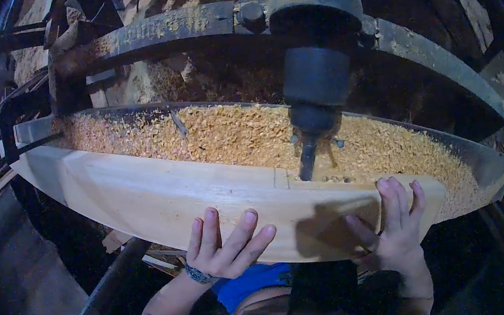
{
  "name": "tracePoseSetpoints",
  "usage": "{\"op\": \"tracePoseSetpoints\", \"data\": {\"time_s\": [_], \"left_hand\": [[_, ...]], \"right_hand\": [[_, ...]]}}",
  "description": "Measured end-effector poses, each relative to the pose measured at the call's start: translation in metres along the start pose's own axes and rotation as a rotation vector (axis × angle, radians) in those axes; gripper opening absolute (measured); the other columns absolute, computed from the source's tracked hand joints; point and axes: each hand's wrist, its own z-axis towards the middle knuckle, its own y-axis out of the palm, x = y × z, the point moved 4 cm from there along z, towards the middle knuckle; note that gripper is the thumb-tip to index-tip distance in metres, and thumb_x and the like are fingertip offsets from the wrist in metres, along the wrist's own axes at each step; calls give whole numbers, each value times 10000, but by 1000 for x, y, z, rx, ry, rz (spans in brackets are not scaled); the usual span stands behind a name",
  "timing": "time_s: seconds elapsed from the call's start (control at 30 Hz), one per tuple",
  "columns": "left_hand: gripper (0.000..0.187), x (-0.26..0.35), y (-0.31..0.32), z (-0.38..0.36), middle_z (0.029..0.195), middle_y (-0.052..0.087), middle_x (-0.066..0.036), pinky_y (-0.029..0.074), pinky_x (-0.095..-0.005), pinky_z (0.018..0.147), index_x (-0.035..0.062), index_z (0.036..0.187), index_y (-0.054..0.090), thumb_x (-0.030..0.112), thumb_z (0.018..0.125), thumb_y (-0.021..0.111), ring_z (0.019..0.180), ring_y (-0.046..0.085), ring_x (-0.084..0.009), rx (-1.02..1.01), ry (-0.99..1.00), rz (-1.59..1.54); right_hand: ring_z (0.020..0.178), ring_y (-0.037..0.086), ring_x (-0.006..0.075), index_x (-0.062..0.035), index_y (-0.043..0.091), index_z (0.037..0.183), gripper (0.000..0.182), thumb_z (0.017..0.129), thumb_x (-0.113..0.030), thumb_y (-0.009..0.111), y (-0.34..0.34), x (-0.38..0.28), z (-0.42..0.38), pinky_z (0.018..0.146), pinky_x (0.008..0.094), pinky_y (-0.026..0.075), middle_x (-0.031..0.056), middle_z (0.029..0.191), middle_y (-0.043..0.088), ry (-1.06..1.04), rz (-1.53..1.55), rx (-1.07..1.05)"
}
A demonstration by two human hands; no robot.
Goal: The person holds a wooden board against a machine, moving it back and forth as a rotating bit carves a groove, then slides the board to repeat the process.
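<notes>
A long pale wooden beam (143,188) lies across the drill press table in front of me. My left hand (231,244) rests against its near side with the fingers spread out; a dark patterned band circles the wrist. My right hand (396,222) holds the beam near its right end, fingers reaching up over the wood and thumb apart on the near face. Between and beyond my hands, the drill bit (307,158) comes down from a dark chuck (317,75) at the beam's far edge. Pencil lines mark the wood left of the bit.
Wood shavings (237,134) cover the table behind the beam. A black clamp (7,123) sits at the beam's left end. A curved metal bar (169,27) runs behind the drill. A metal pipe (103,299) slants below the beam at left, and scrap wood lies around.
</notes>
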Motion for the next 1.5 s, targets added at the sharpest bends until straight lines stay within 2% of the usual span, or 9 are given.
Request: {"op": "tracePoseSetpoints", "data": {"time_s": [0.2,0.33,0.7,0.8,0.9,1.23,1.4,1.47,1.5], "left_hand": [[439,0,0,3,1427,576,9,340,-545,1135,341,1426,538,407,996,481,1264,544,-444,-13,-27,-16],[434,-2,1,8,1414,588,15,345,-537,1134,347,1417,546,395,990,491,1257,553,-437,6,-44,-20],[402,-7,2,19,1421,586,22,339,-517,1145,355,1372,588,363,974,530,1266,556,-423,22,-101,-39],[400,-9,4,24,1431,577,19,334,-516,1148,357,1368,591,363,973,531,1273,551,-421,31,-104,-37],[399,-10,4,27,1430,579,18,330,-514,1149,358,1365,593,361,971,529,1270,555,-415,42,-116,-35],[378,-15,6,40,1388,615,30,340,-490,1133,358,1323,628,393,958,535,1226,595,-389,49,-157,-34],[526,-16,5,46,1395,608,23,328,-491,1131,348,1310,633,659,960,393,1263,568,-381,54,-194,-47],[475,-14,0,50,1404,601,25,314,-491,1137,350,1304,635,620,965,441,1283,553,-378,46,-235,-87],[386,-11,-2,47,1415,591,27,298,-495,1144,364,1306,627,481,942,572,1300,538,-363,29,-237,-78]], "right_hand": [[1185,538,378,-403,662,1258,449,817,-465,718,5,5,0,1044,654,295,217,1342,483,-32,-54,61],[1272,470,479,-314,598,1279,744,585,-509,785,1,6,1,1081,680,239,300,1436,400,-31,52,4],[1255,480,488,-303,574,1277,775,561,-477,812,-12,12,18,1076,676,246,307,1442,391,-11,125,-13],[1275,470,429,-355,611,1341,559,798,-452,700,-12,15,21,1096,657,203,266,1428,418,-15,100,5],[1280,467,426,-354,603,1343,559,797,-414,700,-15,17,25,1106,647,197,258,1428,421,-15,82,1],[1332,431,441,-298,586,1320,812,535,-374,778,-18,24,35,1115,644,200,282,1497,368,-30,94,92],[1348,407,447,-284,575,1339,853,522,-401,793,-27,22,30,1124,620,216,264,1497,369,30,215,100],[1346,409,438,-288,578,1343,861,519,-414,795,-27,19,26,1124,611,223,250,1481,387,28,227,104],[1346,411,434,-290,579,1345,865,518,-421,796,-27,19,25,1125,607,227,242,1474,395,24,229,103]]}}
